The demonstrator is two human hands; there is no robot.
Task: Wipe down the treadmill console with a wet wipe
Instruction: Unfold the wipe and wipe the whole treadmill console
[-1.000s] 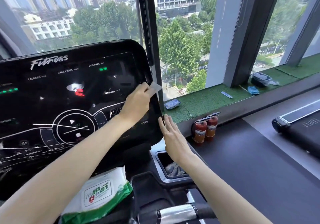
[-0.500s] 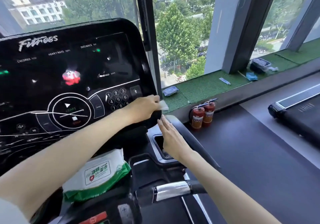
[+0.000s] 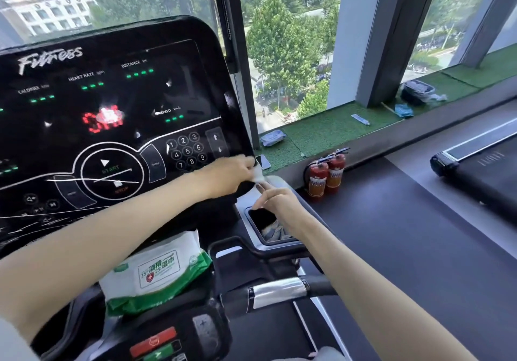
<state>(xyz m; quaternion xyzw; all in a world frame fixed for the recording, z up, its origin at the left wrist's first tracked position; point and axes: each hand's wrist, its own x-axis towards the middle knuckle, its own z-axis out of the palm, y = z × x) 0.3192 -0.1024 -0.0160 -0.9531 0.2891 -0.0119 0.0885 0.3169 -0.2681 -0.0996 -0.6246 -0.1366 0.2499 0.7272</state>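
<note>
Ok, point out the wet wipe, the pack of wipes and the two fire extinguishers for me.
wet wipe [image 3: 258, 176], head view, white corner poking out of the left hand.
pack of wipes [image 3: 158, 269], head view, its front label.
fire extinguishers [image 3: 318, 177], head view, red body of the left one.

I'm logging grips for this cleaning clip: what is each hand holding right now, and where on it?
The left hand pinches a white wet wipe, bunched, with one end poking past the fingers. The right hand holds nothing; its fingertips are just below the wipe.
</note>
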